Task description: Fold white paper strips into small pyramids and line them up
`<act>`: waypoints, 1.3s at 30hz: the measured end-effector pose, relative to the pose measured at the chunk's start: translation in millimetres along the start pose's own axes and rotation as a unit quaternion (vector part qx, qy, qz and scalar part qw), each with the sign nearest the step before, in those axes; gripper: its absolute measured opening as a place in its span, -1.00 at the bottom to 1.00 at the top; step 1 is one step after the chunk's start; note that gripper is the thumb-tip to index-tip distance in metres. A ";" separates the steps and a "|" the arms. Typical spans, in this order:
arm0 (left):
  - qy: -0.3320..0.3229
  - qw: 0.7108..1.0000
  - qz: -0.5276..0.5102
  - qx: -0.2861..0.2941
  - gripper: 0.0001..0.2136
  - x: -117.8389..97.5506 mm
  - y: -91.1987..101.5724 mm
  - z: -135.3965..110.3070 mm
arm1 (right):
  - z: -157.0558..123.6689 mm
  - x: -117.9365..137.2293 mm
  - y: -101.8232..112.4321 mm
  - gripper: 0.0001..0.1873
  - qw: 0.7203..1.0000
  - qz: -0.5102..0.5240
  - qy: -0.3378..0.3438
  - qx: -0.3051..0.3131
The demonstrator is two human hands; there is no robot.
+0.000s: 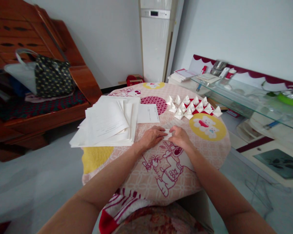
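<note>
On the table, my left hand [153,137] and my right hand [180,136] meet over a small folded piece of white paper [168,134]. Fingers of both hands close on it from either side, and they cover part of it. Just beyond them lies a thin pale sheet [174,123], hard to make out against the cloth. Left of my hands is a stack of white paper [104,126], its sheets fanned unevenly, some with printed lines. A single printed sheet [147,113] rests beside the stack. Several folded paper boats [188,109] stand in rows at the far right.
A patterned cloth covers the round table [146,182]. On the right stands a glass-topped cabinet [249,97] with cups and papers. A wooden bench [70,74] at the left carries a dotted bag [53,76]. Behind the table rises a white floor-standing air conditioner [154,45].
</note>
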State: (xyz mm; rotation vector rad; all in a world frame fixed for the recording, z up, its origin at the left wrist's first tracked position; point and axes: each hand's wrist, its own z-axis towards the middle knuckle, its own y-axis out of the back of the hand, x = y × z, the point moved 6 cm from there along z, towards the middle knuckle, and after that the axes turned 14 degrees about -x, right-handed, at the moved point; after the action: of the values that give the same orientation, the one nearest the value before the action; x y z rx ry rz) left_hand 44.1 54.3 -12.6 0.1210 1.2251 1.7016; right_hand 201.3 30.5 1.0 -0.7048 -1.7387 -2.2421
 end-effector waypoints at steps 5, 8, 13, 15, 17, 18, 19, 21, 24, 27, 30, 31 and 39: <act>0.016 1.000 -0.009 -0.003 -0.72 -0.5 1.5 0.6 | 1.7 -9.0 0.0 -0.66 0.996 0.077 -0.034 0.039; 0.027 1.000 -0.014 -0.005 -0.71 -0.1 2.0 1.7 | 0.3 -15.2 -3.6 -0.72 0.986 0.138 -0.078 0.057; 0.059 0.998 -0.023 -0.009 -0.72 -1.2 0.6 4.4 | 1.0 -10.9 -3.9 -0.81 0.995 0.091 -0.034 0.015; 0.075 0.996 -0.029 -0.028 -0.73 -3.2 1.2 5.9 | 0.8 -8.8 -3.5 -0.80 0.997 0.071 -0.023 0.006; 0.090 0.994 -0.035 -0.043 -0.74 -5.4 1.4 7.3 | 0.2 -7.2 -2.3 -0.80 0.998 0.061 -0.018 0.001; 0.097 0.994 -0.037 -0.046 -0.74 -6.4 1.0 7.9 | -0.2 -6.5 -1.5 -0.80 0.998 0.058 -0.016 -0.001; 0.103 0.993 -0.040 -0.048 -0.74 -7.4 0.8 8.4 | -0.6 -6.0 -0.7 -0.80 0.998 0.054 -0.016 -0.001; 0.112 0.991 -0.043 -0.055 -0.75 -8.9 0.4 9.1 | -1.4 -5.3 0.1 -0.80 0.998 0.052 -0.019 0.005; 0.121 0.990 -0.038 -0.067 -0.75 -9.8 -0.5 9.3 | -1.6 -5.2 0.1 -0.80 0.998 0.055 -0.026 0.010; 0.129 0.989 -0.036 -0.069 -0.74 -8.2 -2.3 8.8 | -1.0 -5.7 -0.6 -0.79 0.998 0.060 -0.026 0.007; 0.124 0.989 -0.051 -0.061 -0.69 -4.1 -2.8 7.9 | -0.4 -6.6 -1.1 -0.79 0.998 0.058 -0.025 0.006; 0.119 0.990 -0.058 -0.056 -0.67 -2.1 -2.5 7.3 | -0.3 -7.0 -1.1 -0.79 0.998 0.057 -0.026 0.006; 0.061 0.993 -0.100 -0.002 -0.44 18.0 -1.4 0.2 | -0.4 -9.2 -1.7 -0.78 0.997 0.065 -0.029 0.006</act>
State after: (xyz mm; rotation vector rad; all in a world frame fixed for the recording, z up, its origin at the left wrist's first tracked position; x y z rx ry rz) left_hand 36.1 67.9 -21.4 -0.1064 1.2797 1.5543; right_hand 208.3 29.5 -5.1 -0.8629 -1.6781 -2.1438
